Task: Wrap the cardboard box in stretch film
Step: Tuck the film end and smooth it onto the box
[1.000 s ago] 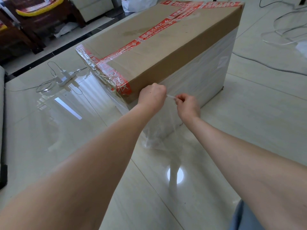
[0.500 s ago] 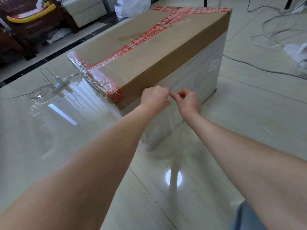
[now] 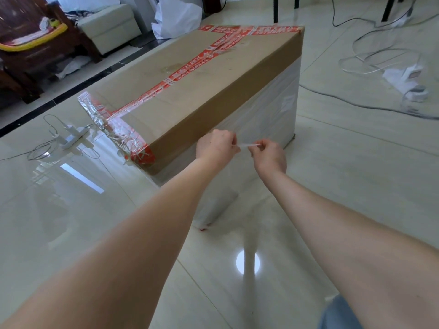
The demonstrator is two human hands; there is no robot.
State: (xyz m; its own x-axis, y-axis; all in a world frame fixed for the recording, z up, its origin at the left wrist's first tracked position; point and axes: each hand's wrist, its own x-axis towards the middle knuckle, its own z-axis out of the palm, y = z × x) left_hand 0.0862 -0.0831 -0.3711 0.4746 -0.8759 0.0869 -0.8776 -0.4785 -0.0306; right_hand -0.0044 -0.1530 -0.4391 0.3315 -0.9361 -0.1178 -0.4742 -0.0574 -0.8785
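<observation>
A thin twisted strand of clear stretch film (image 3: pixel 247 145) is pinched taut between left hand (image 3: pixel 217 148) and right hand (image 3: pixel 269 155), just before the large brown cardboard box (image 3: pixel 190 91), whose long axis runs away rightward.

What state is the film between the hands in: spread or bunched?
Bunched. The film runs as a thin strand between the left hand and right hand, both pinching it beside the box.
</observation>
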